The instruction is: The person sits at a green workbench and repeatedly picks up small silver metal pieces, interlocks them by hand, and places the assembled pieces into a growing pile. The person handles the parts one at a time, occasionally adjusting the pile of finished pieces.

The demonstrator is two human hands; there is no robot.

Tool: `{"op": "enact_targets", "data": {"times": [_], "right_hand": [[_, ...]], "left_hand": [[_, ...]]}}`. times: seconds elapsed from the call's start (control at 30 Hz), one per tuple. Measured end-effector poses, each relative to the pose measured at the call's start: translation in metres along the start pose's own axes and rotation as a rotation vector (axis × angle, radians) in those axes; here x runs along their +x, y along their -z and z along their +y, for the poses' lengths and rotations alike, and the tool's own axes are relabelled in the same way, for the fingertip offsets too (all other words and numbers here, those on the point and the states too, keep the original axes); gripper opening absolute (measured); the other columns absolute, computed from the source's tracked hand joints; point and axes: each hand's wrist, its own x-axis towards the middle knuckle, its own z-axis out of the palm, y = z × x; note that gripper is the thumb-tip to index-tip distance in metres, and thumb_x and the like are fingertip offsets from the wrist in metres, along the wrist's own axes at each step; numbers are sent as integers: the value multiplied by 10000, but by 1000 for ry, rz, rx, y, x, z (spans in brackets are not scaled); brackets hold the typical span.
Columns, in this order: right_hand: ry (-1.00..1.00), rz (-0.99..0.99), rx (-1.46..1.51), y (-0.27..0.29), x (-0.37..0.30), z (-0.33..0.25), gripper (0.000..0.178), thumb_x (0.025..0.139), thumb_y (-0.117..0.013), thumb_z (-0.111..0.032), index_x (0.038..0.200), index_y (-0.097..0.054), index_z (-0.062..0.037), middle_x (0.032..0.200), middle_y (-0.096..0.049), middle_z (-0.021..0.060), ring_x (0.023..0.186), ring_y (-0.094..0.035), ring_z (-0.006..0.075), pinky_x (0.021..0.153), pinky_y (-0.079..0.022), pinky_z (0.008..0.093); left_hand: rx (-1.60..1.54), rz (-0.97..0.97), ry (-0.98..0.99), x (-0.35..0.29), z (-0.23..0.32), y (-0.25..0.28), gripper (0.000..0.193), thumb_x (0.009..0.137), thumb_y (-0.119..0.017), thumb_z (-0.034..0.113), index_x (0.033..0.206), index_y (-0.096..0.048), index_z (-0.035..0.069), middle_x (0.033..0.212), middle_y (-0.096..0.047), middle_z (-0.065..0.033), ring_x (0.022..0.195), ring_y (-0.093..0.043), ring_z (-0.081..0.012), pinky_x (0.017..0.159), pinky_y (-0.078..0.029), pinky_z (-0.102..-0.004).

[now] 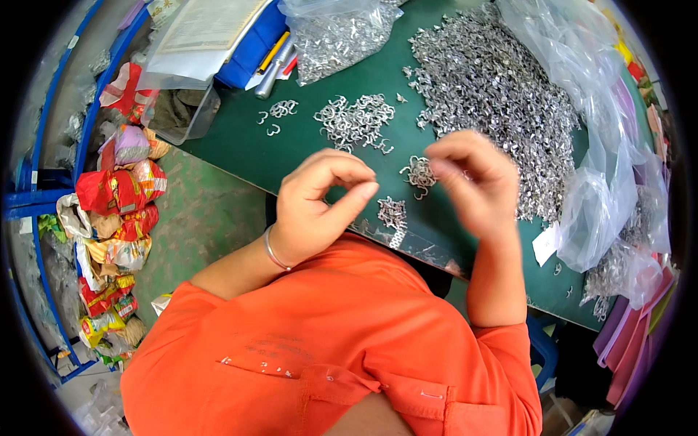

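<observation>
My left hand is held over the near edge of the green table, thumb and forefinger tips brought together; anything pinched there is too small to make out. My right hand, blurred by motion, is curled with thumb and forefinger close together beside a small pile of curved metal pieces. Whatever it holds is hidden. Between the hands, near the table edge, lies another small heap of metal pieces. Beyond my left hand spreads a larger heap of silvery hook-shaped pieces, with a few loose hooks to its left.
A big mound of small metal parts covers the far right of the green table, bordered by clear plastic sheeting. At the back are a bag of parts, a blue bin and a plastic tub. Blue shelving stands left.
</observation>
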Motion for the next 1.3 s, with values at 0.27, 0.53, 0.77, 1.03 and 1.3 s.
{"op": "enact_targets", "data": {"times": [0.27,0.53,0.77,1.03,1.3], "right_hand": [[-156,-238,-247,22,-1,2,109,780,-667,50,879,-697,14,849,-666,144,798,-667,307,705,-529,368],[-77,42,-316,9,3,13,140,826,-641,64,942,-702,14,857,-639,148,763,-642,314,702,-519,355],[196,-131,-430,-31,12,7,124,794,-658,33,911,-678,-4,939,-653,122,895,-616,328,801,-492,407],[201,-277,-645,-56,25,21,61,800,-665,-27,855,-686,-44,894,-633,112,885,-600,330,770,-472,431],[130,-290,-641,-55,30,20,123,790,-701,-3,913,-701,1,912,-644,164,885,-624,381,795,-510,434]], "left_hand": [[163,61,-26,2,-16,5,117,859,-689,-58,957,-657,-2,938,-620,-55,756,-551,-79,670,-451,-213],[-731,-174,-200,15,57,13,244,964,-563,215,754,-568,91,738,-548,-10,630,-506,-143,615,-399,-308],[-1105,-516,-760,7,130,13,298,946,-583,172,658,-571,95,669,-576,-20,579,-551,-150,609,-455,-298],[-1073,-592,-947,-7,151,-1,237,916,-606,139,688,-580,83,689,-583,-31,591,-555,-157,610,-461,-299],[-1032,-647,-1122,-20,163,-11,177,887,-628,106,718,-589,70,709,-589,-42,603,-559,-165,610,-468,-299]]}}
